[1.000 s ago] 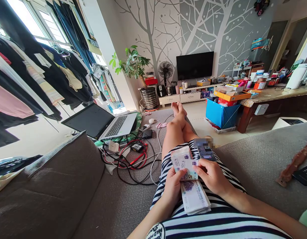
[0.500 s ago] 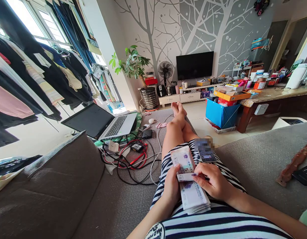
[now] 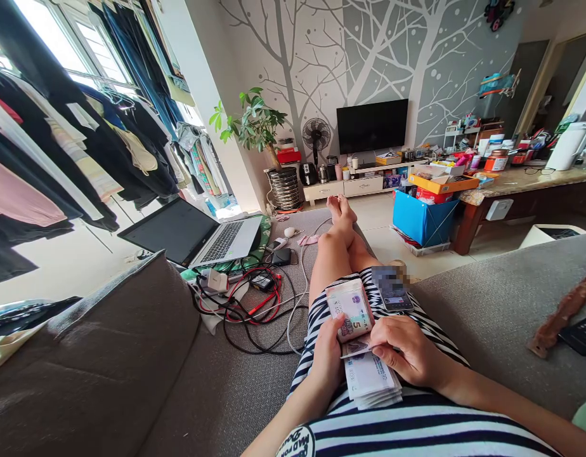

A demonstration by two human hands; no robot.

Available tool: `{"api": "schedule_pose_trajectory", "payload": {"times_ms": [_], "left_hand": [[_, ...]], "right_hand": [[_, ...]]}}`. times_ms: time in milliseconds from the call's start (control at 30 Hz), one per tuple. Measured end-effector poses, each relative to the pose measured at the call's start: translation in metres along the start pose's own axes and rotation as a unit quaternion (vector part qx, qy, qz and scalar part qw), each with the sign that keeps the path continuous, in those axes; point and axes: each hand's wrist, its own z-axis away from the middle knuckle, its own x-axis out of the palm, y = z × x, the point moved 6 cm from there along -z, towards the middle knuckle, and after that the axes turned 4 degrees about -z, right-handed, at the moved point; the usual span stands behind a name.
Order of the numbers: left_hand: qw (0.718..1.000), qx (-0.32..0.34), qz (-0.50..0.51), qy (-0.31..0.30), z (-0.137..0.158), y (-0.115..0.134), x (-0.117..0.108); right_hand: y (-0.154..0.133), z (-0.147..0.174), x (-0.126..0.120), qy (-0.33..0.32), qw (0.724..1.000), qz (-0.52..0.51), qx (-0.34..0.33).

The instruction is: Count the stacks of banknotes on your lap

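Note:
A thick stack of banknotes [image 3: 351,306], the top one marked 5, rests on my lap with my left hand [image 3: 327,349] closed round its left side. My right hand [image 3: 407,349] pinches the edge of a single note [image 3: 356,346], which is folded down at the near end of the stack. Below it, a looser fanned pile of banknotes [image 3: 373,379] lies on the striped dress. Beyond my right hand, a smartphone [image 3: 395,298] lies on my thigh, its upper part blurred out.
Left of my legs, an open laptop [image 3: 221,244] and tangled cables [image 3: 259,317] lie on the grey sofa [image 3: 236,387]. A remote control [image 3: 581,333] is at the far right. A blue box [image 3: 423,219] stands beside a cluttered table [image 3: 521,181].
The note at my right fingers has turned from its pale side to a darker printed side and sits slightly lower. My left hand stays on the stack.

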Motion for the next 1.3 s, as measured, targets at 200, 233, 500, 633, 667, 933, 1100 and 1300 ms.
{"api": "schedule_pose_trajectory", "payload": {"times_ms": [200,233,500,633,667,933,1100,1300], "left_hand": [[0.998,-0.031,0.045,-0.03,-0.002,-0.005,0.005],[0.998,-0.032,0.046,-0.027,-0.002,-0.005,0.005],[0.998,-0.024,0.051,-0.037,-0.005,-0.008,0.003],[0.998,-0.027,0.051,-0.04,-0.006,-0.01,0.001],[0.997,-0.027,0.052,-0.043,-0.007,-0.011,0.001],[0.995,-0.033,0.057,-0.078,-0.008,-0.015,0.0],[0.993,-0.038,0.063,-0.092,-0.011,-0.018,-0.003],[0.993,-0.035,0.064,-0.093,-0.009,-0.017,-0.002]], "right_hand": [[-0.001,-0.001,0.0,-0.015,1.0,-0.01,0.001],[-0.001,-0.001,0.0,-0.016,1.0,-0.013,0.001],[-0.001,0.001,0.001,-0.026,1.0,-0.013,0.003],[0.0,0.001,0.002,-0.028,0.999,-0.014,0.006],[0.0,0.001,0.002,-0.028,0.999,-0.014,0.006],[0.0,0.002,0.002,-0.027,1.0,-0.013,0.006],[0.0,0.003,0.003,-0.031,0.999,-0.026,0.004],[0.0,0.003,0.004,-0.029,0.999,-0.026,0.0]]}}
